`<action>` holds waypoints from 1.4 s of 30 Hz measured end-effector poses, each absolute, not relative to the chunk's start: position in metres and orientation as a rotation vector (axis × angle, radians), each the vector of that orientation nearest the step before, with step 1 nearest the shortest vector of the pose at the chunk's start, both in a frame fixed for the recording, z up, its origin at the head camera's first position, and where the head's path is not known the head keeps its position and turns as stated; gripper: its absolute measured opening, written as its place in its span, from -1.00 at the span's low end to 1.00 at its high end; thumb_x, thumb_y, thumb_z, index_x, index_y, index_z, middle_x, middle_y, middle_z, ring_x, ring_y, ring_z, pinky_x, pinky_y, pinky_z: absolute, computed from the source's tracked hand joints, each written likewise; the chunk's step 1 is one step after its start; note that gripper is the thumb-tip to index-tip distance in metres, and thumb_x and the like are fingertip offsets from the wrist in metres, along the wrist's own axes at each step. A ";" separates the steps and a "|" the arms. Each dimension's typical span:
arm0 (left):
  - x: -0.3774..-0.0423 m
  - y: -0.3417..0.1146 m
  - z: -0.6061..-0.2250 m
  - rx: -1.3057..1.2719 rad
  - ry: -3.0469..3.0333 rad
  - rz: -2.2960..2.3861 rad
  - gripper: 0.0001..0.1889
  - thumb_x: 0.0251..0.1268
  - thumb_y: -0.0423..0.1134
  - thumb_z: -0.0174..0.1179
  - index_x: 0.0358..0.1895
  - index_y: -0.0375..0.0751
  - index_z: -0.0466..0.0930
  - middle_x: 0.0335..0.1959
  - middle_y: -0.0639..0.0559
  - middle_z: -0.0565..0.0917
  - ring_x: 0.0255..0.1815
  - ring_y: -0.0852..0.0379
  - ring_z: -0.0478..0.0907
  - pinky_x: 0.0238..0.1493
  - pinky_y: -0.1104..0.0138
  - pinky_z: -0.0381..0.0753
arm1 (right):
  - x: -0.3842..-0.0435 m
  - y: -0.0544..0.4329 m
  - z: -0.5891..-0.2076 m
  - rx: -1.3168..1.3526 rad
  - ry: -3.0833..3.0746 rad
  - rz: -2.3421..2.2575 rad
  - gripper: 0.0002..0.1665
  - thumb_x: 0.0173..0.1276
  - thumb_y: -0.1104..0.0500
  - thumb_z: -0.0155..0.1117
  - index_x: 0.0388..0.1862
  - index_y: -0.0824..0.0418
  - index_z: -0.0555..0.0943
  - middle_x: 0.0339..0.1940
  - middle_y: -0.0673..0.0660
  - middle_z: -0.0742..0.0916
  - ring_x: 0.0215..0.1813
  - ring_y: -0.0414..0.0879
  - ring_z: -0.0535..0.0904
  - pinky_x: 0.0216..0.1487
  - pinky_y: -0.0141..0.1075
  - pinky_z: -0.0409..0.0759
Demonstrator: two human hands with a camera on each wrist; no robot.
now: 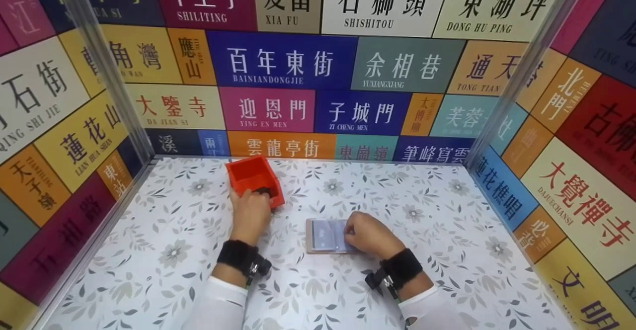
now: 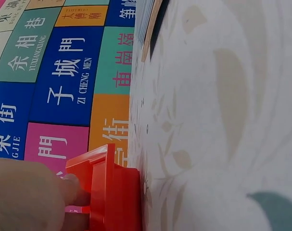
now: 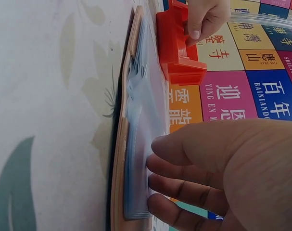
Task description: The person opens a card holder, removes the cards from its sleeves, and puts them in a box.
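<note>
My left hand [image 1: 251,215] reaches into a red open-topped bin [image 1: 254,173] at the back left. Something dark [image 1: 263,191] shows by its fingers inside; what it is I cannot make out, nor whether the fingers grip it. In the left wrist view the fingertips are partly hidden behind the bin's wall. An open card holder [image 1: 323,235] with a tan cover and clear plastic sleeves lies flat at the centre. My right hand [image 1: 372,233] rests at its right side. In the right wrist view the fingertips [image 3: 160,180] touch the sleeves, fairly straight.
The table [image 1: 174,290] has a white floral covering. Panels with coloured name blocks [image 1: 280,61] stand at the back and both sides, joined by metal corner posts [image 1: 112,66]. Each wrist wears a black band [image 1: 402,270] with a small camera.
</note>
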State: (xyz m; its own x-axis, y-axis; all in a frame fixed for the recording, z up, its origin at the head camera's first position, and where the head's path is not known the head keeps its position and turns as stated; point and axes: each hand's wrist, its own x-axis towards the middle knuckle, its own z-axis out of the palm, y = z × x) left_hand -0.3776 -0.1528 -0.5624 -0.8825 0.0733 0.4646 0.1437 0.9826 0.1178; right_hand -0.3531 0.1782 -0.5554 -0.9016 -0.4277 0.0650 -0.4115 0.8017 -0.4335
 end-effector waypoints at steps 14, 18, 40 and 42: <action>-0.366 -0.119 -0.542 -0.589 -2.595 -0.285 -0.91 0.35 -0.28 0.40 -0.16 -0.13 0.86 -0.25 -0.06 0.68 -0.12 -0.12 0.60 -0.08 0.06 0.58 | -0.353 0.177 -0.555 -0.671 2.945 -0.714 -0.95 0.21 0.24 0.47 -0.36 0.09 0.76 -0.35 -0.08 0.69 -0.33 -0.16 0.59 -0.17 -0.17 0.65; -0.358 -0.102 -0.544 -0.741 -2.667 -0.361 -0.88 0.30 -0.29 0.47 -0.14 -0.11 0.88 -0.29 0.00 0.70 -0.17 -0.04 0.67 -0.06 0.12 0.69 | -0.354 0.178 -0.555 -0.649 2.939 -0.718 -0.95 0.23 0.23 0.47 -0.37 0.07 0.75 -0.36 -0.08 0.70 -0.32 -0.15 0.60 -0.16 -0.15 0.66; -0.340 -0.078 -0.553 -0.973 -2.943 -0.578 -0.82 0.23 -0.26 0.48 -0.11 -0.04 0.80 -0.10 0.10 0.68 -0.17 0.12 0.57 -0.02 0.21 0.63 | -0.353 0.178 -0.556 -0.715 2.963 -0.720 -0.95 0.15 0.26 0.45 -0.40 0.12 0.75 -0.39 -0.08 0.66 -0.36 -0.15 0.56 -0.23 -0.18 0.62; -0.340 -0.078 -0.553 -0.961 -2.952 -0.586 -0.83 0.23 -0.26 0.49 -0.12 -0.03 0.80 -0.15 0.10 0.69 -0.19 0.13 0.56 -0.04 0.21 0.62 | -0.353 0.178 -0.557 -0.722 2.963 -0.717 -0.94 0.15 0.26 0.45 -0.42 0.11 0.75 -0.39 -0.08 0.66 -0.36 -0.15 0.56 -0.23 -0.17 0.62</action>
